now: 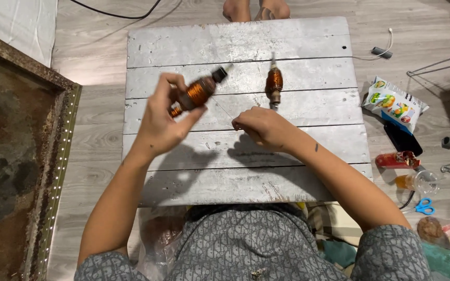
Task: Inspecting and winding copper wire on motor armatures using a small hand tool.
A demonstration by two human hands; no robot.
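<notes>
Holding copper-wound rotor in left hand fingers; right hand fingers curled, contents unclear; plastic cup holds orange liquid.

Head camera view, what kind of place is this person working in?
Probably a home floor used as a makeshift workshop. A low grey plank table sits on wood-look flooring, the left hand holds a copper-wound motor armature, and a snack bag and blue scissors lie nearby.

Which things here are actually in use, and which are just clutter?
In use:
- left hand, grip on copper-wound armature
- right hand, closed, resting on the grey plank table
- second armature, lying on the table

Lying about, on the floor:
- snack bag
- blue scissors
- plastic cup
- rusty framed panel
</notes>
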